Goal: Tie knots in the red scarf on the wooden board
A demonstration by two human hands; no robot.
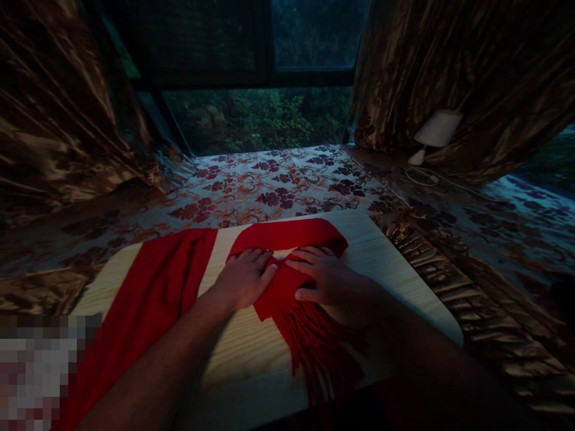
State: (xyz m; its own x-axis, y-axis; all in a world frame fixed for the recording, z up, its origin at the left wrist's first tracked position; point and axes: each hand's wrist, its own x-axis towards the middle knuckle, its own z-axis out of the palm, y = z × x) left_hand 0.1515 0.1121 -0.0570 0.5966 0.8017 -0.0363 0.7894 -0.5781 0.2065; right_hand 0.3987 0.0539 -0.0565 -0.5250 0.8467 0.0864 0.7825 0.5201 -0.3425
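A red fringed scarf (287,234) lies on a pale wooden board (242,353), bent round into a loop with its fringe hanging toward me. My left hand (246,278) rests flat on the loop's left side, fingers stretched out. On the right side, my right hand (326,275) lies over the scarf with its fingers spread and thumb apart. Bare wood shows in a small gap between the two hands. A second length of red cloth (166,275) runs down the board's left side, beneath my left forearm; whether it joins the scarf I cannot tell.
A floral cloth (274,179) spreads behind the board up to a window (265,114). Patterned curtains (58,108) hang at both sides. A small white lamp (438,129) with a cord stands at the back right. Pleated fabric (467,299) borders the board's right edge.
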